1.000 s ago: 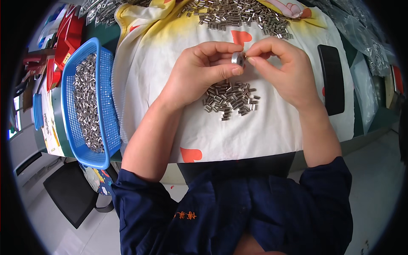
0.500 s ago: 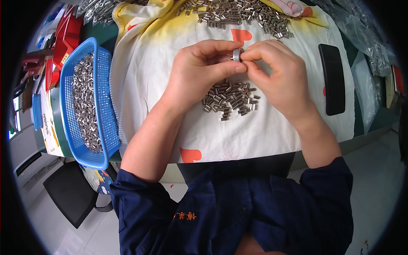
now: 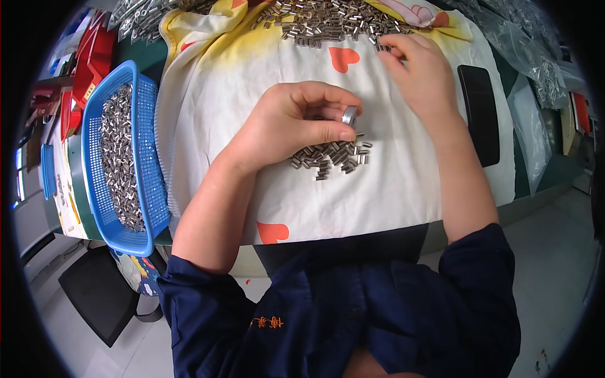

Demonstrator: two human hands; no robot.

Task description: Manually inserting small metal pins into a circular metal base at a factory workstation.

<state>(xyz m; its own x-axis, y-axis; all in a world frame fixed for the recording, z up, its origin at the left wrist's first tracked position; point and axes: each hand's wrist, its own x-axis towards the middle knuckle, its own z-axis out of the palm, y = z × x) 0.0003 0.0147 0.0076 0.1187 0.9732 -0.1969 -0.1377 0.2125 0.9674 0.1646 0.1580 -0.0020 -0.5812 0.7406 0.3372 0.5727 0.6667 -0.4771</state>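
My left hand point(image 3: 296, 123) is closed around a small round silver metal piece point(image 3: 350, 116), pinched between thumb and fingers above the white cloth. Just below it lies a small heap of short metal cylinders point(image 3: 328, 157). At the near right edge of the far, larger pile of similar cylinders point(image 3: 321, 22), my right hand point(image 3: 419, 72) has its thumb and forefinger closed around a small metal cylinder point(image 3: 383, 48). The fingertips partly cover that cylinder.
A blue plastic basket point(image 3: 151, 145) full of small metal cylinders stands at left. On the right of the cloth point(image 3: 214, 151) lies a black phone point(image 3: 479, 116). Clear plastic bags point(image 3: 535, 63) lie at far right, red bins point(image 3: 94, 66) at far left. A black chair point(image 3: 97, 293) stands on the floor.
My right hand has left the round metal piece and reached away to the far pile. My left hand, still holding that piece, has come slightly nearer to me.
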